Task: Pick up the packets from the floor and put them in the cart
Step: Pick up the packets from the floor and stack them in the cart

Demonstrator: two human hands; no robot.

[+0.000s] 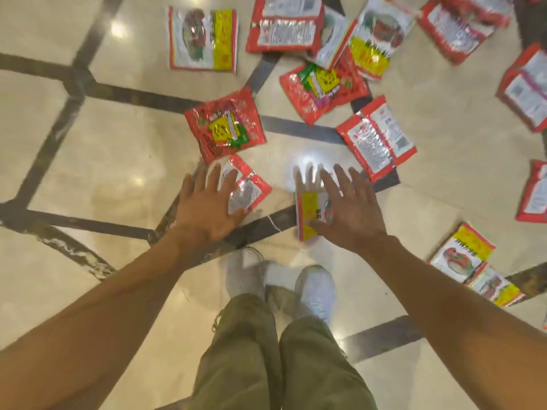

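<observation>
Several red, white and yellow packets lie scattered on the tiled floor. My left hand (207,202) reaches down with fingers spread over a red and white packet (251,189), partly covering it. My right hand (343,202) hovers with fingers spread above a white and yellow packet (309,213); whether it touches the packet is unclear. A red packet with a yellow label (226,125) lies just beyond my left hand. Another red and white packet (376,139) lies beyond my right hand. No cart is in view.
More packets lie at the top (204,39) and along the right edge (529,87), with two near my right forearm (467,255). My feet in light shoes (316,288) stand just below the hands. The floor is glossy cream tile with dark bands (118,96).
</observation>
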